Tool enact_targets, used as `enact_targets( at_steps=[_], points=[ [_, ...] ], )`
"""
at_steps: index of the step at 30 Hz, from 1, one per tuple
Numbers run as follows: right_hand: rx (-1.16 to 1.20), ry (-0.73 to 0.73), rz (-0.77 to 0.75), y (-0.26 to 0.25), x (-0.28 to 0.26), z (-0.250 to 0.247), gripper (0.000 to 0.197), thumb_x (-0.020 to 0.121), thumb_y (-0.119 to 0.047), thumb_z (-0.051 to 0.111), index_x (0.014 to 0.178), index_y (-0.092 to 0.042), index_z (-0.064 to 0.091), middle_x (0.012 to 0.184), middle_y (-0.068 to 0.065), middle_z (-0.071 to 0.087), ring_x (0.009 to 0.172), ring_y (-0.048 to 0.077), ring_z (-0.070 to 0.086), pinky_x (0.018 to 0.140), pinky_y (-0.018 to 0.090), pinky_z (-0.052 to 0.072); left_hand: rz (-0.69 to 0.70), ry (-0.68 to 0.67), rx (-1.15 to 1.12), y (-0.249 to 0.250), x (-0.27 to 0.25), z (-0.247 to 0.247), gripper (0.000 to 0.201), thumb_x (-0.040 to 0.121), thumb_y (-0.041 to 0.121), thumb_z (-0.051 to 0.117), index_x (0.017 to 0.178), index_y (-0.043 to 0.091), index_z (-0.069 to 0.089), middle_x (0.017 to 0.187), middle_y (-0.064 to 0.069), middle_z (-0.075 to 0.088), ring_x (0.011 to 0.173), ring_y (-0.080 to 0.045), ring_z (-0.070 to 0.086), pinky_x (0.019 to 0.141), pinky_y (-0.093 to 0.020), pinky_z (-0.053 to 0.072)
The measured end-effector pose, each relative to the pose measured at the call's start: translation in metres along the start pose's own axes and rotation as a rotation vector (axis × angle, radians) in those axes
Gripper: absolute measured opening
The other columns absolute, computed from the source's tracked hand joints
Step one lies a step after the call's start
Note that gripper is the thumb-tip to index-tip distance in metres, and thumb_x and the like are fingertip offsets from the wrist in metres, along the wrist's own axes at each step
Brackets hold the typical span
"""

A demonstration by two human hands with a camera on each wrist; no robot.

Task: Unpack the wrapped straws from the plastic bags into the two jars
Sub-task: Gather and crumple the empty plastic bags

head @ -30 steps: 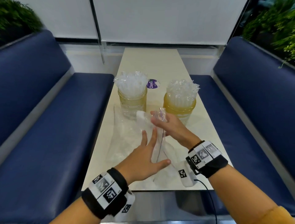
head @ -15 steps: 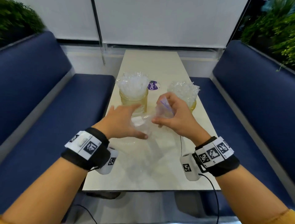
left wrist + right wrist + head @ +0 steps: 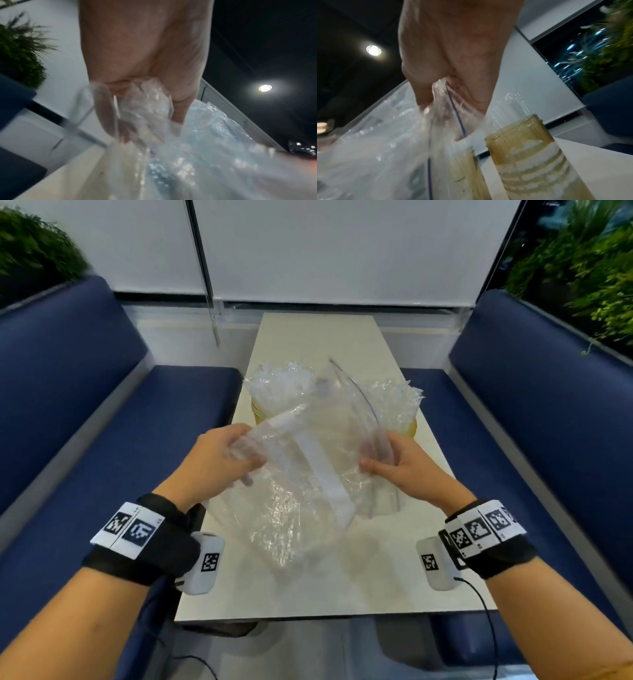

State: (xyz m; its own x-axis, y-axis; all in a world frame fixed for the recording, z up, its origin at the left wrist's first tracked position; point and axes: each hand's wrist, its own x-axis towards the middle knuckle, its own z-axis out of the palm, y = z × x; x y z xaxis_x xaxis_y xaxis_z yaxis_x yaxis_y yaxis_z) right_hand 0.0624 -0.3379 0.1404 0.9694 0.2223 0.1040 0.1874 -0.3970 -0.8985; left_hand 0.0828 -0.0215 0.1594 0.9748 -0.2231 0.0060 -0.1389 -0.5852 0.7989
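Observation:
Both hands hold up crumpled clear plastic bags [image 3: 301, 481] over the middle of the table [image 3: 308, 594]. My left hand [image 3: 236, 460] grips the left edge, its fingers curled into the plastic [image 3: 145, 108]. My right hand [image 3: 380, 460] pinches the zip edge with its blue line [image 3: 455, 112]. Behind the bags stand two amber jars, the left jar [image 3: 257, 409] and the right jar [image 3: 411, 428], each packed with wrapped straws [image 3: 281, 385]. In the right wrist view both jars [image 3: 522, 148] show just beyond the bag. I see no straws inside the held bags.
Blue bench seats [image 3: 102, 457] run along both sides of the narrow table. A white wall [image 3: 342, 251] closes the far end. Plants [image 3: 582, 278] sit behind each backrest. Bare tabletop lies near the front edge.
The bags have been lifted off the table and spread between the hands. My left hand went from lying flat on the plastic to gripping it; the right hand moved right.

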Motion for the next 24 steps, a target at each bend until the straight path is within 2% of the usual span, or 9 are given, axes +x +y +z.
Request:
enact_targets(
  at_steps=[4, 8, 10, 13, 15, 19, 21, 23, 24],
  points=[
    [0.254, 0.068, 0.009, 0.006, 0.000, -0.001, 0.009, 0.096, -0.007, 0.063, 0.103, -0.012, 0.062, 0.087, -0.008, 0.067, 0.081, 0.005, 0.065, 0.071, 0.019, 0.054, -0.193, 0.265, -0.251, -0.028, -0.012, -0.001, 0.083, 0.067, 0.053, 0.089, 0.136, 0.030, 0.050, 0.110, 0.005, 0.072, 0.097, -0.015, 0.072, 0.087, -0.041, 0.058],
    [0.445, 0.097, 0.092, 0.010, -0.002, 0.016, 0.015, 0.098, -0.014, 0.060, 0.113, -0.012, 0.057, 0.095, 0.005, 0.063, 0.084, 0.016, 0.064, 0.061, 0.025, 0.055, -0.357, -0.079, -0.652, -0.045, -0.031, 0.025, 0.108, 0.051, 0.085, 0.076, 0.140, 0.030, 0.051, 0.130, -0.001, 0.070, 0.116, -0.028, 0.069, 0.104, -0.056, 0.049],
    [0.475, 0.118, 0.115, 0.010, -0.003, 0.028, 0.018, 0.099, -0.012, 0.059, 0.116, -0.017, 0.057, 0.093, -0.002, 0.064, 0.083, 0.012, 0.065, 0.060, 0.024, 0.055, -0.323, -0.231, -0.723, -0.039, -0.036, 0.039, 0.096, 0.061, 0.073, 0.080, 0.141, 0.028, 0.050, 0.130, -0.004, 0.071, 0.117, -0.031, 0.069, 0.099, -0.049, 0.052],
    [0.683, 0.075, 0.224, 0.013, -0.005, 0.035, 0.037, 0.098, -0.022, 0.058, 0.134, -0.017, 0.055, 0.117, 0.002, 0.068, 0.101, 0.021, 0.067, 0.073, 0.041, 0.062, -0.248, -0.136, -0.846, -0.035, -0.034, 0.046, 0.076, 0.074, 0.030, 0.088, 0.140, 0.028, 0.049, 0.123, -0.014, 0.069, 0.103, -0.041, 0.072, 0.078, -0.047, 0.062],
    [0.746, 0.014, 0.265, 0.014, -0.005, 0.030, 0.035, 0.099, -0.023, 0.050, 0.134, -0.023, 0.055, 0.124, 0.001, 0.069, 0.106, 0.023, 0.068, 0.082, 0.049, 0.058, -0.145, -0.093, -0.839, -0.037, -0.032, 0.040, 0.083, 0.065, 0.030, 0.090, 0.138, 0.027, 0.052, 0.126, -0.015, 0.065, 0.089, -0.038, 0.070, 0.070, -0.043, 0.062],
    [0.606, -0.123, 0.216, 0.020, -0.003, 0.017, 0.045, 0.098, -0.006, 0.056, 0.132, -0.036, 0.055, 0.130, 0.011, 0.066, 0.096, 0.029, 0.066, 0.065, 0.039, 0.056, 0.005, -0.144, -0.802, -0.039, -0.030, 0.030, 0.076, 0.067, -0.003, 0.076, 0.136, 0.025, 0.060, 0.128, -0.012, 0.066, 0.079, -0.024, 0.057, 0.069, -0.032, 0.057],
    [0.603, -0.099, 0.156, 0.024, -0.003, 0.012, 0.051, 0.091, -0.002, 0.061, 0.125, -0.040, 0.062, 0.123, 0.008, 0.070, 0.094, 0.027, 0.066, 0.066, 0.034, 0.055, 0.020, -0.127, -0.787, -0.037, -0.028, 0.025, 0.057, 0.075, 0.002, 0.080, 0.126, 0.025, 0.069, 0.104, -0.010, 0.069, 0.071, -0.019, 0.060, 0.060, -0.027, 0.056],
    [0.566, -0.044, 0.097, 0.026, -0.004, 0.007, 0.035, 0.091, 0.006, 0.058, 0.109, -0.021, 0.073, 0.097, 0.001, 0.076, 0.082, 0.023, 0.065, 0.061, 0.025, 0.055, -0.083, -0.105, -0.842, -0.030, -0.023, 0.018, 0.022, 0.082, 0.018, 0.079, 0.104, 0.023, 0.079, 0.095, -0.004, 0.077, 0.066, -0.015, 0.069, 0.053, -0.024, 0.055],
    [0.513, -0.013, 0.077, 0.028, -0.003, 0.003, 0.031, 0.091, 0.014, 0.053, 0.095, -0.008, 0.075, 0.085, -0.003, 0.074, 0.076, 0.018, 0.065, 0.060, 0.021, 0.053, -0.163, -0.145, -0.860, -0.024, -0.021, 0.016, 0.015, 0.090, 0.014, 0.070, 0.101, 0.018, 0.079, 0.106, -0.005, 0.078, 0.073, -0.017, 0.075, 0.055, -0.025, 0.057]
  ],
)
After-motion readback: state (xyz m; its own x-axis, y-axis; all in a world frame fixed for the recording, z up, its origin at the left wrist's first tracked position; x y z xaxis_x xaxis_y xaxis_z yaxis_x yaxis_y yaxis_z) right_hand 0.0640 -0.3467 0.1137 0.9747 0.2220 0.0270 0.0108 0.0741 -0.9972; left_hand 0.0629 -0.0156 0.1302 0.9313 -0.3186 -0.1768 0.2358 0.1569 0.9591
